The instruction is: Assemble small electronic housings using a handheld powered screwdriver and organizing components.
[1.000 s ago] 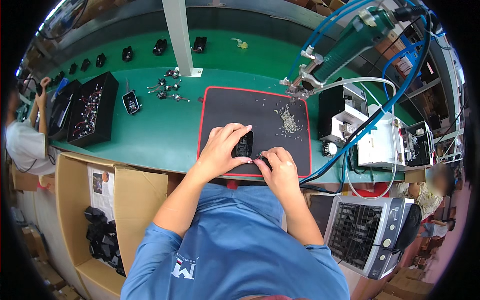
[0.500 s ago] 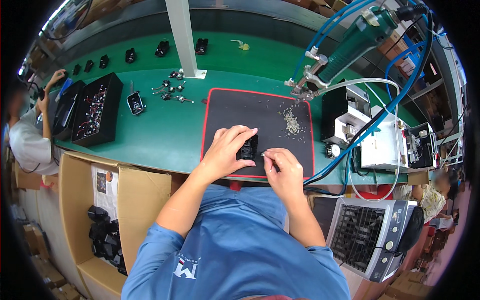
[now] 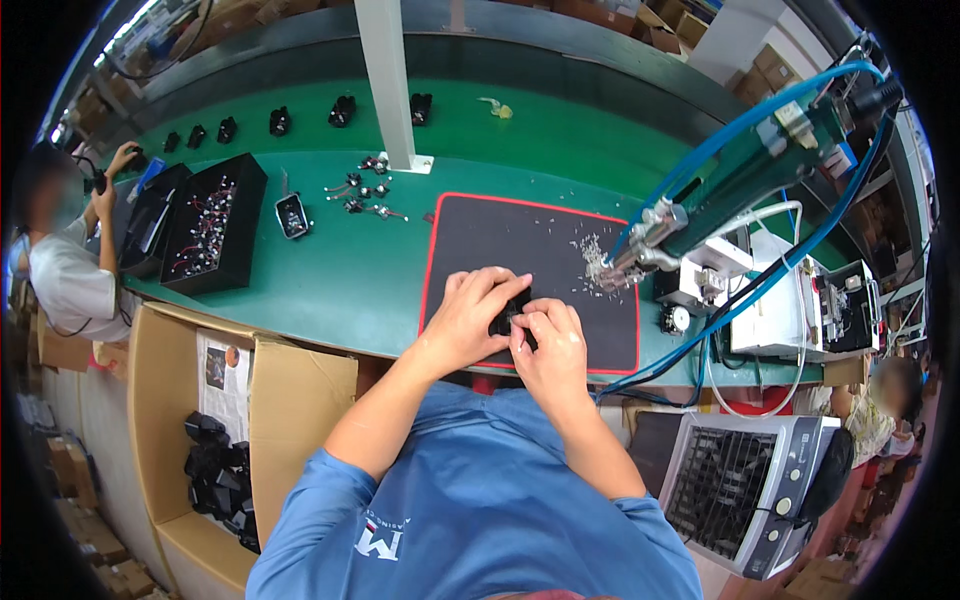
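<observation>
The black case (image 3: pixel 513 306) is sitting on the dark mat (image 3: pixel 470 240), near its front edge, between the two hands. The left hand (image 3: pixel 468 318) is gripping it from the left, its thumb bracing the near end and its fingers reaching around the far end. The right hand (image 3: pixel 550 342) is pressing in from the right, thumb and fingertips bunching together over the case; whether they are pinching a small part, I cannot tell, as the fingers are hiding it.

The case is looking like hard plastic — probably light and stiff, with smooth walls that may be slipping a little under dry fingers. Anything inside is likely being more fragile than the shell, so the outer walls and ends are offering the best hold, much as the left hand is using them. A firm but gentle squeeze is seeming enough.

Beyond the right hand, a pile of small metal pieces (image 3: pixel 596 256) is lying loose on the mat, below the tip of a green power tool (image 3: pixel 740 190).
</observation>
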Available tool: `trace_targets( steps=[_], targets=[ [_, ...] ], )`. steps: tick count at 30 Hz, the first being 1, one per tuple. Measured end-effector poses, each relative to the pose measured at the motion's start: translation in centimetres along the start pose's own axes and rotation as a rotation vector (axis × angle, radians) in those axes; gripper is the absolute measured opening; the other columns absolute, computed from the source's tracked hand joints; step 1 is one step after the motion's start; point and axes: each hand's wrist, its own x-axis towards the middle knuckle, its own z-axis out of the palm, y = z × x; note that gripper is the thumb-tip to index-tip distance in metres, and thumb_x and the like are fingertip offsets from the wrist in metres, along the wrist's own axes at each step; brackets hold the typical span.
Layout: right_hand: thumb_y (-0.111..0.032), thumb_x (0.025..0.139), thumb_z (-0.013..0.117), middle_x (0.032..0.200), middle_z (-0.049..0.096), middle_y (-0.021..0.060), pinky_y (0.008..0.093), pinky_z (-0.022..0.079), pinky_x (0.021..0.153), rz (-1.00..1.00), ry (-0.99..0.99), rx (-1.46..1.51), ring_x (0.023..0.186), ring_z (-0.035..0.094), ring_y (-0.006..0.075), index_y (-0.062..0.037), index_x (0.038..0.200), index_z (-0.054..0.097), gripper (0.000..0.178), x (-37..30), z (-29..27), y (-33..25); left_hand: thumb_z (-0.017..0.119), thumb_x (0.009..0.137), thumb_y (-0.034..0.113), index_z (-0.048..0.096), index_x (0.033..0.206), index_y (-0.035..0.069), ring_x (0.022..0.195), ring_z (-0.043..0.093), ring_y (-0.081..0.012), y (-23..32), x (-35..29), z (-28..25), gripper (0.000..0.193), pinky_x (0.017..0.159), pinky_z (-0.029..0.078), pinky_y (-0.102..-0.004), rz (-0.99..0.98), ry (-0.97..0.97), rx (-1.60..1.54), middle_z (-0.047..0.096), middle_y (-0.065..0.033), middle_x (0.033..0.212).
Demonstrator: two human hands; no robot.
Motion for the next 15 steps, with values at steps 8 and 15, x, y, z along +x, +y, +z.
trace_targets(
  steps=[8,15],
  targets=[
    [-0.006,0.08,0.074,0.096,0.061,0.0126,0.0468,0.055,0.074,0.287,-0.216,-0.049,0.083,0.066,0.0337,-0.008,0.093,0.074,0.013,0.1,-0.8,-0.3,0.089,0.064,0.014,0.06,0.142,0.011,0.117,0.062,-0.0253,-0.1,-0.7,1.1,0.083,0.094,0.04,-0.0425,0.048,0.029,-0.054,0.063,-0.0076,0.126],
    [0.002,0.08,0.063,0.103,0.061,0.0182,0.0509,0.056,0.08,0.211,-0.422,0.003,0.092,0.068,0.0395,-0.0048,0.106,0.074,0.028,1.2,-2.9,0.2,0.094,0.066,0.027,0.061,0.135,0.01,0.126,0.058,-0.0276,-0.4,-0.7,1.1,0.078,0.101,0.04,-0.0427,0.024,0.002,-0.14,0.061,-0.009,0.133]
  ],
)
